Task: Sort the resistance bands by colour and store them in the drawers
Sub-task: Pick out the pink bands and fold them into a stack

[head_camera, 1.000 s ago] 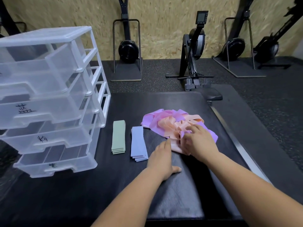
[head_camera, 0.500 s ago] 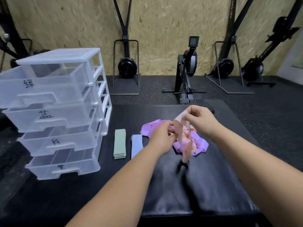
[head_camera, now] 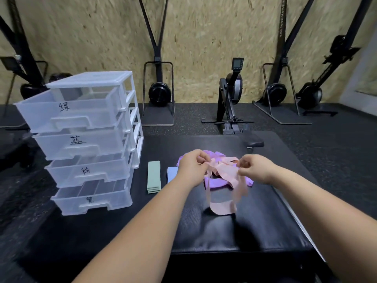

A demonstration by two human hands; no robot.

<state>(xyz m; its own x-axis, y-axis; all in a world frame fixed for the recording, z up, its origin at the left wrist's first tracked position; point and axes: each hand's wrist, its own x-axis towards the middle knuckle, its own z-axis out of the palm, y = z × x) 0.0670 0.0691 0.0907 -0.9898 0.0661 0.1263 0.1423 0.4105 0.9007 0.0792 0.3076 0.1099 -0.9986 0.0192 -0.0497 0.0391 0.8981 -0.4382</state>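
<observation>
On a black pad [head_camera: 255,231] in a gym, both hands pinch a pink band [head_camera: 224,173] over the purple pile [head_camera: 216,183], left hand [head_camera: 191,168] at one end, right hand [head_camera: 255,169] at the other. Best to pull it flat and clear of the pile before folding. Green stack [head_camera: 153,177] and blue stack [head_camera: 171,174] lie beside the drawers [head_camera: 85,144]; rowers [head_camera: 232,94] line a chipboard wall

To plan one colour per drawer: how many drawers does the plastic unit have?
4, stacked at the left: top drawer, second drawer, third drawer, bottom drawer. All stand partly open. None seems hidden.
</observation>
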